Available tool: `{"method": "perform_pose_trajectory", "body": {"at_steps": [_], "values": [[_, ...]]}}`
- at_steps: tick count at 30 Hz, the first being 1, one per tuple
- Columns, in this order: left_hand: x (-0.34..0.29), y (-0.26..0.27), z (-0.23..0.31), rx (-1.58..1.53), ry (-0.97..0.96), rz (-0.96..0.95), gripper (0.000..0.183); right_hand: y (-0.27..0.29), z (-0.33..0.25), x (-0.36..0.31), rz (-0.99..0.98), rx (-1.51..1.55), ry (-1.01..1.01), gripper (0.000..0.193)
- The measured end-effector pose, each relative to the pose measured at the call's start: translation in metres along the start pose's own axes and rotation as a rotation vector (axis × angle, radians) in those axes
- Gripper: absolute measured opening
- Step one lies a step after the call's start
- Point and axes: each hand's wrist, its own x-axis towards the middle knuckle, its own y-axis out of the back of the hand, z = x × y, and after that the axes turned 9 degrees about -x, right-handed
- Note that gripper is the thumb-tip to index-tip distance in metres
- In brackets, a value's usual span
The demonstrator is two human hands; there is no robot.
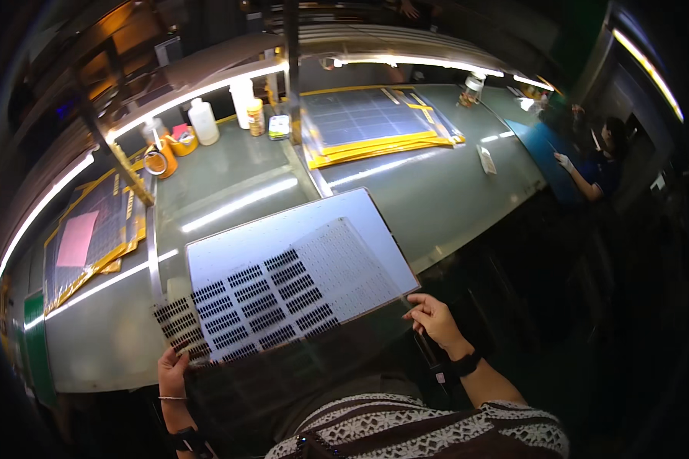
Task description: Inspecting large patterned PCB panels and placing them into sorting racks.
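A see-through film point(287, 287) printed with rows of short black bars lies partly over a white panel point(233, 243). Its left part reaches past the panel's edge, and its right part bears only faint small marks. My left hand point(174, 369) pinches the film's lower left edge between thumb and fingers. At the panel's near right corner, my right hand point(436, 321) has thumb and forefinger closed on what looks like the film's clear right corner. The panel rests on a grey-green worktable point(245, 180) and reaches its near edge.
Yellow-edged panels point(360, 122) lie behind; more, with a pink sheet point(76, 239), lie left. A white bottle point(204, 122), orange tape rolls point(158, 161) and an orange container point(255, 117) stand at the back. Lit tubes point(199, 99) hang low. A co-worker point(601, 164) is far right.
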Motion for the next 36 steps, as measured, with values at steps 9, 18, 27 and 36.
{"method": "perform_pose_trajectory", "body": {"at_steps": [9, 18, 27, 36], "values": [[0.066, -0.068, 0.054, 0.116, -0.087, -0.028, 0.024, 0.026, -0.008, 0.046, 0.291, -0.061, 0.062, 0.008], [0.079, -0.067, 0.058, 0.156, -0.105, 0.031, 0.023, 0.026, 0.010, 0.050, 0.421, -0.388, 0.148, 0.010], [0.087, -0.065, 0.053, 0.180, -0.071, 0.035, 0.027, 0.029, 0.014, 0.050, 0.421, -0.390, 0.177, 0.013], [0.131, -0.064, 0.060, -0.108, 0.293, 0.109, 0.034, 0.020, -0.002, 0.051, 0.408, -0.596, 0.289, 0.013]]}}
